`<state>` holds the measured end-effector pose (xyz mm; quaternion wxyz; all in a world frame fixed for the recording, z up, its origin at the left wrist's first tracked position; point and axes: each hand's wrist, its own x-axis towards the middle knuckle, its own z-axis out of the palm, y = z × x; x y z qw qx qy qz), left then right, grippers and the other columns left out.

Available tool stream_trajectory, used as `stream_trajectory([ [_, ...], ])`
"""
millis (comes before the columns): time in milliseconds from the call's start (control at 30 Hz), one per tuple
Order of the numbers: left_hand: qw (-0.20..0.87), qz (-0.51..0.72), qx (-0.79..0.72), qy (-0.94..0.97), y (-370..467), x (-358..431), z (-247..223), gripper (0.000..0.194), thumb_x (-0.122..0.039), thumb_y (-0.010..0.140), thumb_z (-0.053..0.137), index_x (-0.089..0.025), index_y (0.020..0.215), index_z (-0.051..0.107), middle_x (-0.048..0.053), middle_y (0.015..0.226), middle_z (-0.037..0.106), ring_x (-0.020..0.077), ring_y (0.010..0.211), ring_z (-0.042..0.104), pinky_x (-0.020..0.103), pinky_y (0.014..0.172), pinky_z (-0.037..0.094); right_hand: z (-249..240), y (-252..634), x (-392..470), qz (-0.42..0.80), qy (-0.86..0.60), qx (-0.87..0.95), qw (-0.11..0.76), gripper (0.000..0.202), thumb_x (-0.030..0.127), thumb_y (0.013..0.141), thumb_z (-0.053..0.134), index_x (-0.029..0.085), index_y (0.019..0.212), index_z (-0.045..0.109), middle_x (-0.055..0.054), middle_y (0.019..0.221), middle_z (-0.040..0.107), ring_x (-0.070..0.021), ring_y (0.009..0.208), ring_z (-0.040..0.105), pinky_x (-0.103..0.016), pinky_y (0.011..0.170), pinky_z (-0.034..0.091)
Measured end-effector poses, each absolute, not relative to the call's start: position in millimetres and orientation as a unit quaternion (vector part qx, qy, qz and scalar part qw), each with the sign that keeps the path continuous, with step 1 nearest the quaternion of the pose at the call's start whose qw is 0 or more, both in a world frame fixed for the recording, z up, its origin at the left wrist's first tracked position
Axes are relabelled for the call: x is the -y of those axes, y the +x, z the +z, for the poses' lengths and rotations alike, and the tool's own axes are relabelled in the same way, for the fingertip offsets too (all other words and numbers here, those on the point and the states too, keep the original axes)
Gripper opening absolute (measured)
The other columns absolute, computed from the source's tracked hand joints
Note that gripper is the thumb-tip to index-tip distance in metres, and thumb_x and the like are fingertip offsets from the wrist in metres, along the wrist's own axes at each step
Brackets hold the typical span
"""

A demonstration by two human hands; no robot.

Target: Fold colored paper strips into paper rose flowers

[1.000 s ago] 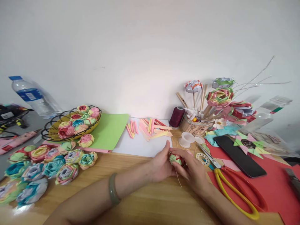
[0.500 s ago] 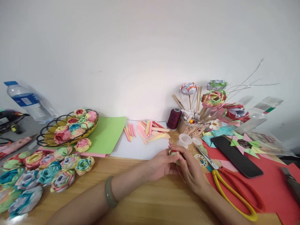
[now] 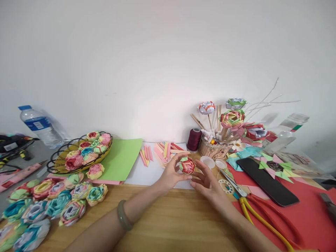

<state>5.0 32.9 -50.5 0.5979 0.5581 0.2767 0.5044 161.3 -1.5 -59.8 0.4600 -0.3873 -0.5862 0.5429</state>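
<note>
A small paper flower (image 3: 187,165) in red, pink and green is held up over the table's middle, its layered petals facing the camera. My left hand (image 3: 172,175), with a green bangle on its wrist, grips the flower's left side between thumb and fingers. Just right of the flower, my right hand (image 3: 210,180) has its fingers spread and curved; its fingertips are close to the flower, and whether they touch it cannot be made out. Behind the hands, folded pink and yellow paper strips (image 3: 165,151) lie on a white sheet (image 3: 135,177).
A yellow basket (image 3: 60,161) and rows of paper flowers (image 3: 72,211) occupy the left, near a water bottle (image 3: 39,122). At right are a wooden holder (image 3: 214,150), maroon thread (image 3: 194,139), scissors (image 3: 243,196), a black phone (image 3: 267,182) and red paper (image 3: 309,210).
The flower, mostly covered by both hands before, now shows its front. My right hand has drawn back to the right with its fingers spread. The whole view has shifted slightly.
</note>
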Motion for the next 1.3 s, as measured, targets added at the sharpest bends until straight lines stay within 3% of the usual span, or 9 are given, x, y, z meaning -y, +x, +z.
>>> stream_trajectory([
  [133, 0.56, 0.469, -0.308, 0.609, 4.3, -34.9, -55.7, 0.059, -0.019, 0.05, 0.078, -0.021, 0.103, 0.052, 0.008, 0.119, 0.049, 0.0248, 0.114, 0.044, 0.037, 0.096, 0.033, -54.6, 159.9, 5.7, 0.509, -0.378, 0.614, 0.47, 0.07, 0.035, 0.073, 0.065, 0.034, 0.131, 0.026, -0.008, 0.144, 0.024, -0.0227, 0.113, 0.05, -0.039, 0.09, 0.046],
  [233, 0.541, 0.455, -0.304, 0.638, 6.6, -32.1, -55.6, 0.054, -0.021, 0.052, 0.078, -0.018, 0.1, 0.053, 0.009, 0.113, 0.052, 0.0241, 0.109, 0.048, 0.036, 0.094, 0.035, -48.6, 158.7, 9.7, 0.454, -0.403, 0.639, 0.472, 0.069, 0.031, 0.072, 0.066, 0.03, 0.131, 0.031, -0.009, 0.137, 0.038, -0.0238, 0.11, 0.052, -0.04, 0.09, 0.047],
  [367, 0.544, 0.439, -0.292, 0.653, 9.8, -27.6, -53.7, 0.053, -0.022, 0.054, 0.076, -0.015, 0.101, 0.053, 0.01, 0.11, 0.055, 0.023, 0.104, 0.051, 0.036, 0.094, 0.035, -49.7, 160.0, 9.7, 0.372, -0.42, 0.676, 0.477, 0.044, 0.029, 0.075, 0.062, 0.026, 0.119, 0.052, -0.007, 0.127, 0.052, -0.0253, 0.115, 0.049, -0.04, 0.09, 0.047],
  [533, 0.656, 0.406, -0.226, 0.595, 8.0, -26.5, -55.8, 0.064, -0.021, 0.054, 0.077, -0.02, 0.112, 0.051, 0.009, 0.12, 0.051, 0.0233, 0.111, 0.047, 0.036, 0.093, 0.036, -60.9, 166.6, 4.2, 0.278, -0.439, 0.698, 0.493, 0.034, 0.028, 0.077, 0.061, 0.025, 0.111, 0.06, -0.007, 0.12, 0.059, -0.0257, 0.114, 0.05, -0.045, 0.095, 0.042],
  [633, 0.731, 0.384, -0.21, 0.523, 5.8, -25.2, -54.1, 0.054, -0.028, 0.065, 0.07, -0.022, 0.116, 0.052, 0.009, 0.116, 0.055, 0.0213, 0.104, 0.052, 0.036, 0.089, 0.04, -64.1, 169.2, 2.6, 0.254, -0.448, 0.697, 0.499, 0.033, 0.029, 0.076, 0.062, 0.024, 0.108, 0.062, -0.008, 0.117, 0.06, -0.0267, 0.11, 0.053, -0.045, 0.091, 0.045],
  [800, 0.746, 0.395, -0.243, 0.478, 4.3, -24.4, -49.6, 0.045, -0.024, 0.065, 0.071, -0.022, 0.108, 0.059, 0.007, 0.103, 0.059, 0.0165, 0.085, 0.057, 0.031, 0.073, 0.046, -59.6, 168.2, 4.0, 0.329, -0.433, 0.698, 0.467, 0.042, 0.028, 0.075, 0.063, 0.026, 0.116, 0.056, -0.006, 0.125, 0.054, -0.0255, 0.111, 0.053, -0.041, 0.089, 0.048],
  [967, 0.756, 0.393, -0.245, 0.463, 1.9, -27.1, -49.6, 0.045, -0.023, 0.065, 0.07, -0.019, 0.108, 0.059, 0.006, 0.092, 0.061, 0.0152, 0.082, 0.056, 0.029, 0.072, 0.046, -57.1, 166.2, 3.7, 0.4, -0.423, 0.66, 0.476, 0.043, 0.03, 0.074, 0.064, 0.023, 0.116, 0.056, -0.008, 0.125, 0.054, -0.0256, 0.107, 0.056, -0.04, 0.09, 0.048],
  [1167, 0.805, 0.393, -0.228, 0.381, -3.5, -32.2, -50.9, 0.034, -0.032, 0.08, 0.05, -0.022, 0.112, 0.056, 0.009, 0.122, 0.05, 0.018, 0.095, 0.053, 0.03, 0.07, 0.048, -59.4, 166.5, -2.1, 0.444, -0.448, 0.601, 0.49, 0.045, 0.034, 0.073, 0.065, 0.023, 0.115, 0.054, -0.008, 0.124, 0.054, -0.023, 0.097, 0.061, -0.036, 0.084, 0.051],
  [1300, 0.842, 0.36, -0.212, 0.342, -2.2, -34.0, -55.2, 0.034, -0.028, 0.08, 0.051, -0.02, 0.112, 0.054, 0.009, 0.111, 0.057, 0.0156, 0.089, 0.057, 0.029, 0.073, 0.046, -62.7, 166.7, -4.4, 0.404, -0.455, 0.607, 0.512, 0.04, 0.034, 0.072, 0.065, 0.024, 0.109, 0.055, -0.009, 0.13, 0.044, -0.0225, 0.099, 0.059, -0.036, 0.083, 0.05],
])
